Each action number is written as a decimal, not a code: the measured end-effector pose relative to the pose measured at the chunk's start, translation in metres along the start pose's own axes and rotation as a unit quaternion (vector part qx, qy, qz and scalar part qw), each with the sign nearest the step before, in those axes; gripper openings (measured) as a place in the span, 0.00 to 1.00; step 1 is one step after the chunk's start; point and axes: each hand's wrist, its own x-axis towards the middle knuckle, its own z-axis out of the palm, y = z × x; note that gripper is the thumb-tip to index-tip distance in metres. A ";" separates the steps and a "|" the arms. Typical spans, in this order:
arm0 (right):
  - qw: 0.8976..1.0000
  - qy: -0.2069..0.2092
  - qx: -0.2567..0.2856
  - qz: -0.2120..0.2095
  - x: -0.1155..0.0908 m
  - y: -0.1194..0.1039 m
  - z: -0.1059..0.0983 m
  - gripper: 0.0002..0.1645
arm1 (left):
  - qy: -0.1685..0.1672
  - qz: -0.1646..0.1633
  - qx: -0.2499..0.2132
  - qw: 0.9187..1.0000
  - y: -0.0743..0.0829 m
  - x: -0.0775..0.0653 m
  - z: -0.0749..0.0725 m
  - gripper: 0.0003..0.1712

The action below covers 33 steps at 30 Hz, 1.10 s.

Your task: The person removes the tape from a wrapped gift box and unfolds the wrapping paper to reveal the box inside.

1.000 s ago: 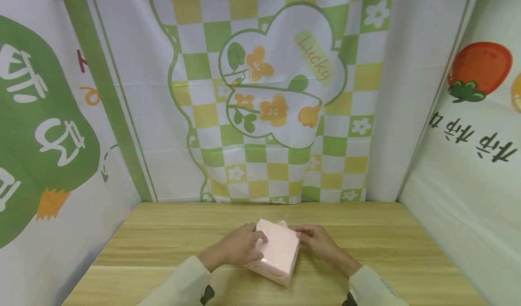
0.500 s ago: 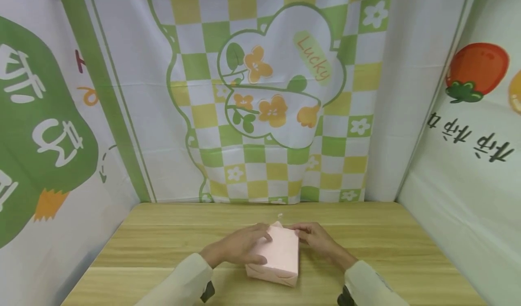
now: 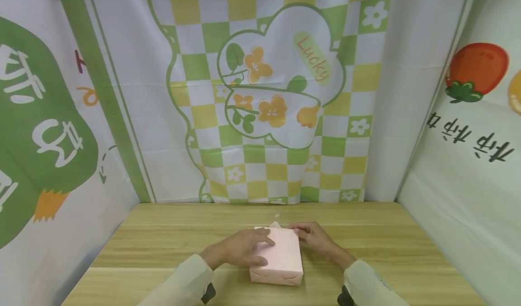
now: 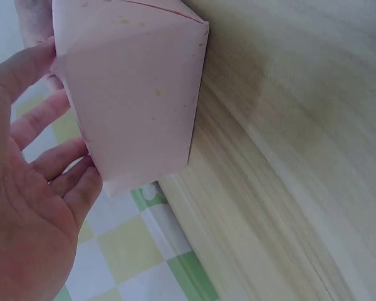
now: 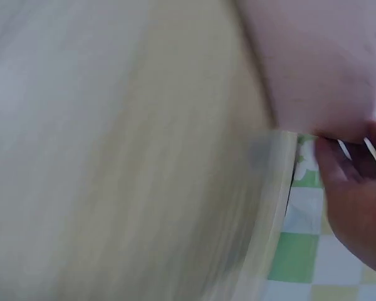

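A pale pink paper-covered box (image 3: pixel 281 254) lies on the wooden table, its near end showing folded creases. From its far edge a small pointed flap (image 3: pixel 275 225) sticks up. My left hand (image 3: pixel 244 248) rests on the box's top left part with fingers spread and fairly straight; the left wrist view has these fingertips touching along one edge of the box (image 4: pixel 135 106). At the far right corner, my right hand (image 3: pixel 317 240) pinches the box, thumb on the near side and fingers behind. The right wrist view is blurred, and the fingertips there are partly hidden behind the box (image 5: pixel 326 69).
The wooden table (image 3: pixel 171 233) extends around the box on both sides. A small whitish spot (image 3: pixel 277 215) shows beyond the flap; I cannot tell what it is. A checkered green and yellow curtain (image 3: pixel 268 170) hangs behind the table, with printed cloth walls at both sides.
The box has turned counter-clockwise, so its near edge now lies nearly level in the head view. My left fingers have straightened and spread. The right hand stays at the far right corner.
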 end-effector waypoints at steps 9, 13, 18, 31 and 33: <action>0.986 0.076 -0.116 -0.096 -0.004 -0.004 0.005 0.12 | 0.028 -0.022 0.015 0.999 0.007 -0.001 0.006 0.28; 0.982 0.064 -0.131 -0.123 -0.007 -0.009 0.004 0.12 | 0.036 -0.022 0.028 0.999 0.009 -0.001 0.006 0.28; 0.970 0.046 -0.196 -0.139 -0.014 -0.012 0.004 0.15 | 0.037 -0.023 0.037 0.998 0.010 -0.003 0.008 0.28; 0.929 0.054 -0.312 -0.192 -0.029 -0.022 0.006 0.14 | 0.054 -0.038 0.069 0.995 0.014 -0.006 0.012 0.31; 0.921 0.051 -0.328 -0.205 -0.033 -0.025 0.005 0.13 | 0.059 -0.041 0.076 0.994 0.014 -0.006 0.012 0.31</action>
